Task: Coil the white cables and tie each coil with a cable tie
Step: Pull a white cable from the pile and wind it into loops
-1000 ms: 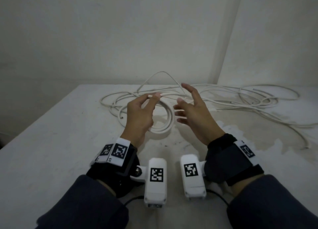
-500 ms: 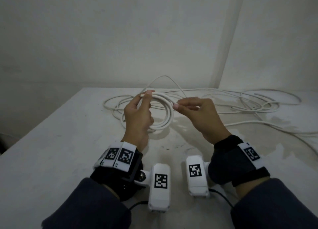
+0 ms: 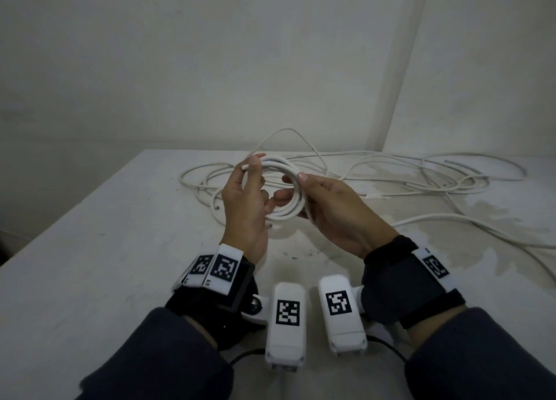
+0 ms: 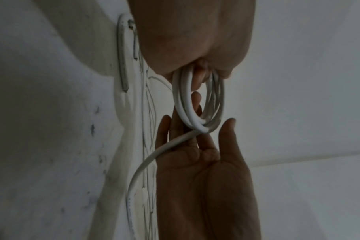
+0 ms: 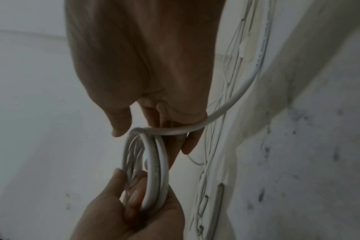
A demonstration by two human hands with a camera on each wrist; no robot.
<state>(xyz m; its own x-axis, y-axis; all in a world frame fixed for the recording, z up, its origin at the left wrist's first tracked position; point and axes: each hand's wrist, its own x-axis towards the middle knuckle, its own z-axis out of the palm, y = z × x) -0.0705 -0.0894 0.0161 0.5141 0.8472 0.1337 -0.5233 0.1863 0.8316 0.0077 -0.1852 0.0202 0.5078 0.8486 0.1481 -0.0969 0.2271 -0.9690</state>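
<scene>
A small coil of thick white cable [image 3: 285, 216] is held upright above the table between both hands. My left hand [image 3: 254, 165] grips the coil's left and top side, with thumb and fingers curled round its turns [image 5: 154, 162]. On the coil's right side my right hand [image 3: 288, 186] has its thumb on top and its fingers behind the loops [image 4: 187, 105]. The cable's free strand [image 5: 236, 94] leaves the coil under the right fingers and trails down to the table [image 4: 150, 159].
Several loose white cables [image 3: 421, 183] sprawl over the back and right of the white table [image 3: 90, 264]. More loops lie behind the left hand [image 3: 195, 177]. A wall corner stands close behind the table. The table's left edge drops off.
The right hand, open a second ago, pinched the strand, carried it round onto the coil and now holds the coil's right side. The left hand kept its grip.
</scene>
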